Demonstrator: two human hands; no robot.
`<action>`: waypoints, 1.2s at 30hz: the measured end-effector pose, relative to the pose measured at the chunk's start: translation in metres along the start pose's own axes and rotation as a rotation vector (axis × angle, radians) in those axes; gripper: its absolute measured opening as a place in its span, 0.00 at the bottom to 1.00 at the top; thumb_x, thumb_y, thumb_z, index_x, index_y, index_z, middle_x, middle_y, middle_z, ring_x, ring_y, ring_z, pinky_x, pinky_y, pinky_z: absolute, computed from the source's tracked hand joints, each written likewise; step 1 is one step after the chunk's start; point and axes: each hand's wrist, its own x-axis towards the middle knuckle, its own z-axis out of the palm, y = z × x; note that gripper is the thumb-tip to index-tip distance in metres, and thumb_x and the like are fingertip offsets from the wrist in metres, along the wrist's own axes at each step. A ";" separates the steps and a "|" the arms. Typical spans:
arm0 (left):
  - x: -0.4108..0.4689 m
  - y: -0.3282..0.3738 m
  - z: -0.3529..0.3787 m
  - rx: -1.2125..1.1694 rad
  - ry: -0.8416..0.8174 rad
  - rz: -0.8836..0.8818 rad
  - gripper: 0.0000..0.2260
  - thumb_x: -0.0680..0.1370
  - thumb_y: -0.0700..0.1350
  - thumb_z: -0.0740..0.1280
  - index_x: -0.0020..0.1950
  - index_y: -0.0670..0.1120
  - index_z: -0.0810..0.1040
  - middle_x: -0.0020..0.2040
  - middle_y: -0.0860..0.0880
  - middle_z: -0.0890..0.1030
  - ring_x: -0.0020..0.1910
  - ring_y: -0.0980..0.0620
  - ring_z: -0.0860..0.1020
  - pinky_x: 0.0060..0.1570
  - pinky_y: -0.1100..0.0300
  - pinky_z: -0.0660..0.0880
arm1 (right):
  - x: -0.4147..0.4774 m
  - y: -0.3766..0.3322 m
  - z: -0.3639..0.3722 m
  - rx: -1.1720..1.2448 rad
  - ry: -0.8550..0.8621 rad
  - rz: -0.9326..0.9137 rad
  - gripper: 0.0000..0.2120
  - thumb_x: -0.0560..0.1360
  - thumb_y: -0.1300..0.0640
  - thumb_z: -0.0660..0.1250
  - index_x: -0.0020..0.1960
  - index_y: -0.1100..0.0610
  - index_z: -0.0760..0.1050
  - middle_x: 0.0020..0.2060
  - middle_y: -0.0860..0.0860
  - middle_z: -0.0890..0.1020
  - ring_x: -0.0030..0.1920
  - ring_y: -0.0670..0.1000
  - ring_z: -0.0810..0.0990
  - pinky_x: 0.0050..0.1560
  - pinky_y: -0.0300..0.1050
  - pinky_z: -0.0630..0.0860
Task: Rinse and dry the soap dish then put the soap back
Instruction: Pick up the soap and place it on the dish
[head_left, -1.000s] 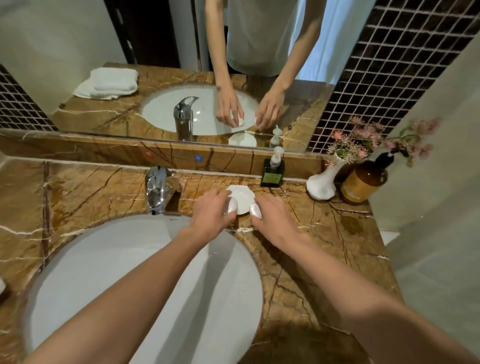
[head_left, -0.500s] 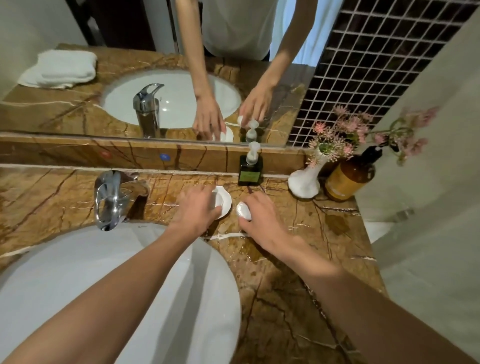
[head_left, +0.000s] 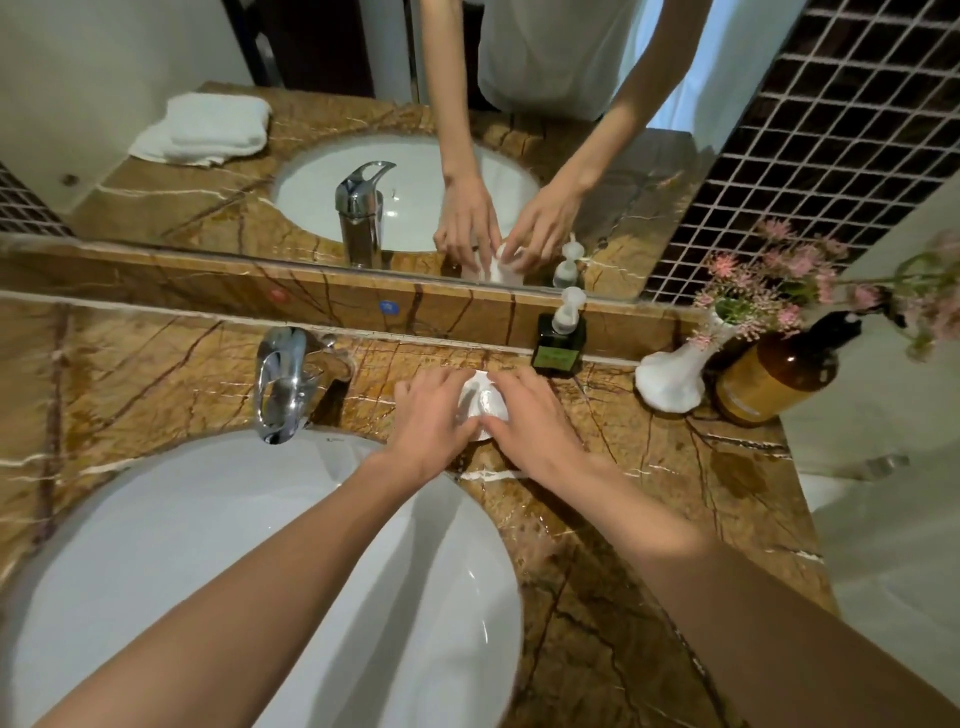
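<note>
A small white soap dish (head_left: 469, 385) sits on the brown marble counter, between the tap and a green pump bottle. A white, shiny oval soap (head_left: 492, 404) lies on it. My left hand (head_left: 434, 415) grips the dish's left side and covers much of it. From the right, my right hand (head_left: 535, 423) has its fingertips closed on the soap. The two hands nearly touch over the dish, whose front rim is hidden.
A chrome tap (head_left: 280, 384) stands left of the hands, above the white basin (head_left: 249, 571). On the right are a green pump bottle (head_left: 560, 338), a white vase (head_left: 670, 382) with pink flowers and an amber bottle (head_left: 774, 376). The mirror reflects a folded white towel (head_left: 208, 127).
My right hand has brought the soap from beside the dish onto it. The dish, tilted up in my left hand half a second ago, now lies flat.
</note>
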 end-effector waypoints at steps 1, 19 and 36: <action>-0.003 -0.004 -0.002 -0.029 0.021 -0.012 0.23 0.73 0.49 0.69 0.66 0.48 0.70 0.62 0.46 0.75 0.61 0.46 0.69 0.57 0.50 0.61 | 0.003 -0.002 0.001 -0.003 -0.004 -0.015 0.25 0.74 0.57 0.70 0.70 0.56 0.67 0.62 0.54 0.73 0.64 0.54 0.69 0.64 0.50 0.68; -0.018 -0.023 0.002 -0.173 0.007 -0.058 0.24 0.71 0.45 0.65 0.67 0.49 0.69 0.55 0.51 0.80 0.56 0.51 0.68 0.48 0.58 0.54 | 0.021 -0.002 0.018 -0.031 -0.049 -0.098 0.29 0.71 0.58 0.74 0.69 0.55 0.68 0.63 0.52 0.76 0.63 0.53 0.71 0.62 0.47 0.68; -0.007 -0.010 0.007 -0.120 0.052 -0.169 0.19 0.72 0.52 0.70 0.61 0.48 0.77 0.50 0.50 0.82 0.55 0.49 0.69 0.51 0.53 0.59 | 0.013 0.013 0.020 -0.071 0.021 -0.095 0.27 0.72 0.58 0.72 0.69 0.56 0.69 0.63 0.53 0.77 0.64 0.55 0.71 0.63 0.50 0.68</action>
